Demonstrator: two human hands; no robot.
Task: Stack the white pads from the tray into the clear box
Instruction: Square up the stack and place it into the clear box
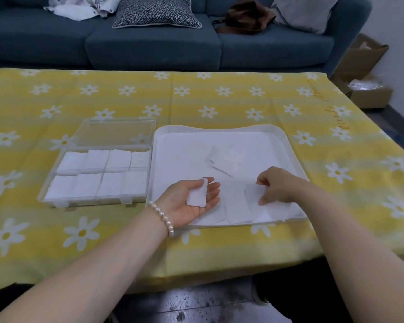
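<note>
Yellow tablecloth (219, 103) with white daisies, covering the whole table. White tray (289, 157) sitting right of center, clear box (98, 201) just beside it on the left, lid (116, 132) flipped open toward the sofa.

Left hand (191, 199) palm up over the tray's near left corner, fingers only loosely curved, with one white pad (196, 194) lying across the palm (resting there, thumb tip maybe touching its top edge, hard to tell). Pearl bracelet (162, 216) on that wrist.

Right hand (278, 186) over the near right part of the tray, back of the hand up, fingers curled and pinching a second pad (254, 193) by its right edge. That pad held just above the tray floor, apart from the one in the left palm.

More pads in the tray: a small loose pile (226, 160) near the middle, plus a few flat ones (238, 213) along the near edge under and between the hands. White on white, so no exact count possible.

Box already pretty full, two rows of white stacks (96, 173) in its compartments.

Behind the table: blue sofa (154, 47), patterned cushion (155, 11), brown bag (245, 17). Cardboard boxes (364, 73) on the floor at far right.
</note>
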